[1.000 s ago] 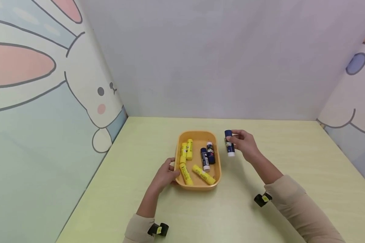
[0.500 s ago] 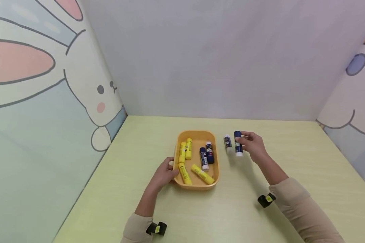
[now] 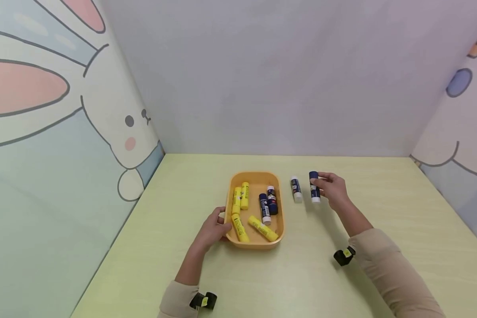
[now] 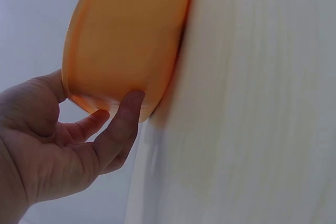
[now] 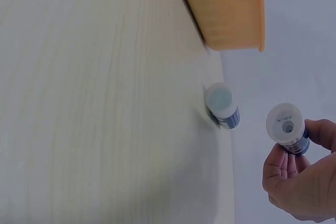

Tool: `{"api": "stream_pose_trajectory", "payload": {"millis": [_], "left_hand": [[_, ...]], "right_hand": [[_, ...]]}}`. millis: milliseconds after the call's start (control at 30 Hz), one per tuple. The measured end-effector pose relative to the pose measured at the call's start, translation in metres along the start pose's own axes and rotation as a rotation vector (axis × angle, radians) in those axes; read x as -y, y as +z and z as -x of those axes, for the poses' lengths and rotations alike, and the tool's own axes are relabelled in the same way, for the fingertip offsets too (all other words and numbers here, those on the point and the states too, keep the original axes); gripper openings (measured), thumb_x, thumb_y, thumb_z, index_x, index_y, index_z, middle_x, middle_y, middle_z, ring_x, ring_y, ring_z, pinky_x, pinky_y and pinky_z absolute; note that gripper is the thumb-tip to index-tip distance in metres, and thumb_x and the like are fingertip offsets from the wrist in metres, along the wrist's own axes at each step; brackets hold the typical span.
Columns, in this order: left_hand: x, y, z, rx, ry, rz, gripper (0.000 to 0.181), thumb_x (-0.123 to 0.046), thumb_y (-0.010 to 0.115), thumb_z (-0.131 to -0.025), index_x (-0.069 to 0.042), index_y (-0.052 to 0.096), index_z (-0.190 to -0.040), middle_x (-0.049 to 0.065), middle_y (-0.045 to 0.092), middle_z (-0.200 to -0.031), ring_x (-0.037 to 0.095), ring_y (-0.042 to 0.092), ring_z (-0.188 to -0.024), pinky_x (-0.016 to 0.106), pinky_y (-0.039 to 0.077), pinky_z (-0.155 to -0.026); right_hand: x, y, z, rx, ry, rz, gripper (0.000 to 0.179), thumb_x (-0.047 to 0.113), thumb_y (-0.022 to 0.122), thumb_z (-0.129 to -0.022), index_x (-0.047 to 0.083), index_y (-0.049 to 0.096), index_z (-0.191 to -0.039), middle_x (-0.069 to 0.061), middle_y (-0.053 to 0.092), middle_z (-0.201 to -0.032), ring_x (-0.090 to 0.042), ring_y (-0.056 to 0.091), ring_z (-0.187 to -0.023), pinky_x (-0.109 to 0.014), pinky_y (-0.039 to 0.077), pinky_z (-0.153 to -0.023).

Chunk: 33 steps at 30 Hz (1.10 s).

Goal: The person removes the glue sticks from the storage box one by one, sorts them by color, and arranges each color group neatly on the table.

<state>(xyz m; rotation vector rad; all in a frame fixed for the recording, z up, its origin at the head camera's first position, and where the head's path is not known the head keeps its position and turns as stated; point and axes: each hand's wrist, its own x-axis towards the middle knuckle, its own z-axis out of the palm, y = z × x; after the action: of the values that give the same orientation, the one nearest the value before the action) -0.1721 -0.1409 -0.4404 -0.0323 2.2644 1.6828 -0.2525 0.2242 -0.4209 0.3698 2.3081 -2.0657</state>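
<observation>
My right hand (image 3: 331, 189) pinches a dark blue glue stick (image 3: 314, 187) to the right of the tray; the right wrist view shows the glue stick's white round end (image 5: 283, 123), held off the table. A second blue glue stick (image 3: 296, 190) lies on the table between the tray and that hand. My left hand (image 3: 213, 227) grips the left side of an orange tray (image 3: 255, 245), thumb at the rim and fingers (image 4: 123, 124) against the outer wall. Inside the tray, several yellow glue sticks (image 3: 263, 229) lie towards the left and front, with two blue glue sticks (image 3: 272, 201) at the right.
The pale yellow table (image 3: 254, 282) ends at a plain grey wall (image 3: 262, 88) behind. Side walls with a rabbit drawing (image 3: 115, 123) and another cartoon figure (image 3: 467, 119) stand left and right. A small black camera (image 3: 343, 256) sits on the right wrist.
My right hand has moved right with its blue glue stick, bringing the one lying on the table into plain sight. My left hand stays on the tray.
</observation>
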Motion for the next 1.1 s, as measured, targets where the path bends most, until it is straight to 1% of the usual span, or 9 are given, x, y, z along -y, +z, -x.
{"api": "stream_pose_trajectory", "payload": {"millis": [100,267,367,600,733,833,1100], "left_hand": [[0.000,0.001,0.001,-0.004,0.007,-0.003,0.061,-0.006,0.057,-0.084,-0.005,0.033,-0.140,0.017,0.050,-0.098,0.027,0.062,-0.076,0.039,0.054,-0.060],[0.003,0.000,-0.002,-0.003,0.005,-0.010,0.061,-0.005,0.057,-0.083,-0.005,0.034,-0.140,0.017,0.051,-0.098,0.026,0.062,-0.075,0.039,0.054,-0.059],[0.004,-0.001,-0.004,-0.008,0.001,-0.015,0.060,-0.006,0.056,-0.082,-0.006,0.035,-0.139,0.017,0.051,-0.097,0.025,0.062,-0.074,0.037,0.055,-0.059],[0.004,-0.001,-0.005,-0.012,-0.008,-0.008,0.060,-0.005,0.056,-0.083,-0.006,0.035,-0.139,0.017,0.051,-0.098,0.024,0.062,-0.074,0.036,0.054,-0.058],[0.003,-0.001,-0.004,-0.012,-0.018,-0.007,0.061,-0.005,0.056,-0.082,-0.006,0.035,-0.139,0.017,0.052,-0.098,0.024,0.062,-0.074,0.036,0.054,-0.059],[0.004,0.000,-0.004,-0.010,-0.017,-0.003,0.062,-0.005,0.056,-0.082,-0.006,0.034,-0.140,0.017,0.053,-0.098,0.024,0.062,-0.075,0.036,0.054,-0.059],[0.006,0.002,-0.005,-0.011,-0.013,-0.005,0.061,-0.005,0.056,-0.082,-0.006,0.035,-0.139,0.017,0.053,-0.098,0.024,0.062,-0.075,0.036,0.055,-0.059]], "right_hand": [[-0.002,-0.002,-0.004,-0.014,0.014,0.014,0.056,0.021,0.061,-0.090,-0.004,0.039,-0.136,-0.019,0.046,-0.123,-0.004,0.056,-0.080,-0.019,0.049,-0.068],[-0.006,-0.006,-0.011,-0.039,0.039,0.030,0.056,0.021,0.061,-0.090,-0.003,0.039,-0.136,-0.022,0.045,-0.128,-0.005,0.056,-0.081,-0.019,0.050,-0.067],[-0.007,-0.007,-0.015,-0.053,0.059,0.041,0.057,0.021,0.061,-0.090,-0.003,0.040,-0.137,-0.021,0.045,-0.128,-0.007,0.056,-0.082,-0.019,0.049,-0.067],[-0.017,-0.008,-0.027,-0.080,0.101,0.066,0.055,0.022,0.062,-0.089,0.000,0.042,-0.135,-0.015,0.046,-0.124,-0.009,0.052,-0.082,-0.020,0.048,-0.066],[-0.025,-0.008,-0.033,-0.101,0.131,0.093,0.054,0.021,0.063,-0.089,0.000,0.044,-0.134,-0.016,0.046,-0.125,-0.009,0.051,-0.081,-0.019,0.047,-0.063],[-0.028,-0.007,-0.038,-0.120,0.138,0.112,0.054,0.022,0.063,-0.088,0.000,0.044,-0.134,-0.018,0.047,-0.127,-0.011,0.050,-0.080,-0.020,0.047,-0.061],[-0.029,-0.007,-0.049,-0.150,0.180,0.101,0.052,0.022,0.064,-0.088,0.001,0.047,-0.133,-0.019,0.045,-0.131,-0.019,0.049,-0.094,-0.021,0.047,-0.063]]}}
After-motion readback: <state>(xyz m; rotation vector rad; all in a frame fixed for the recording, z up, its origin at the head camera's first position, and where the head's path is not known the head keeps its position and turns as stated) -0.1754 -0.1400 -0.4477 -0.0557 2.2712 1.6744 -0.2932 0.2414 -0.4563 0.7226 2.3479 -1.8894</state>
